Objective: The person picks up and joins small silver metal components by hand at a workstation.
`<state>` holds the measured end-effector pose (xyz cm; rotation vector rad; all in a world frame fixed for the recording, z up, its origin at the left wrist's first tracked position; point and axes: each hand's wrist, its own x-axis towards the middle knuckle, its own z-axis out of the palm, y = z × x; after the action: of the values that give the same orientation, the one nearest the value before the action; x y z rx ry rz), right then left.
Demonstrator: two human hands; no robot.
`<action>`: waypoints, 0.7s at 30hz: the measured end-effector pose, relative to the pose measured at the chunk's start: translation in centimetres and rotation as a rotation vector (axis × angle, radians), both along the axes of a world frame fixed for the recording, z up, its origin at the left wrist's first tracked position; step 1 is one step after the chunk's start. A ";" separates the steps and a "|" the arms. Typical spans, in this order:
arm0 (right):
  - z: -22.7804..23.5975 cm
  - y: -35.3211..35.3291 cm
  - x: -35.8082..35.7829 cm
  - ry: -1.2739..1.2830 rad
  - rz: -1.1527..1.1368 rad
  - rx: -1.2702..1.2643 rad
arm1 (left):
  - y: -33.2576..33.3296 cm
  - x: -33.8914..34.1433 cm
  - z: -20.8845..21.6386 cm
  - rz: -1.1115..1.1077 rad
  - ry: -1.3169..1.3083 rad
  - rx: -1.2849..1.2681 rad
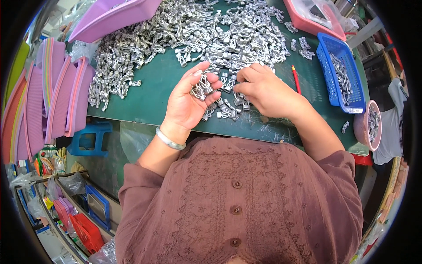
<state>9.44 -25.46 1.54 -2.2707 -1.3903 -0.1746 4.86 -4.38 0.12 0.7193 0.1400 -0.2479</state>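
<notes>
My left hand [187,99], a pale bangle at its wrist, is turned palm up above the table's near edge. Its curled fingers cradle several small silver looped-wire metal pieces [202,87] with ribbed ends. Just to the right, my right hand [268,94] is palm down, fingers bent and closed together. Its fingertips reach in among loose pieces of the same kind [227,110] between the two hands; whether one is pinched there is hidden. Beyond both hands spreads a large heap of these metal pieces [228,37] on the green tabletop [154,83].
A red pencil [296,79] lies right of my right hand. Further right are a blue basket [324,66] and a pink bowl [360,125], both holding metal pieces. Purple bins [57,94] stack at left; a lilac tray [96,26] and a pink tray [303,26] flank the heap.
</notes>
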 end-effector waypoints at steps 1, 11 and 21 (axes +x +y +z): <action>0.3 0.0 -0.2 -0.032 0.000 -0.035 | 0.0 0.0 0.0 -0.005 -0.011 0.024; 1.1 -0.2 0.5 0.323 0.102 0.215 | -1.0 -0.7 0.0 -0.055 -0.108 0.426; 1.0 0.5 -0.6 0.809 0.221 0.664 | -2.5 -1.2 1.8 -0.239 -0.138 0.567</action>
<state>8.82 -24.99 2.52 -1.3745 -0.9313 0.2905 3.70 -6.91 1.89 1.3167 -0.0115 -0.3920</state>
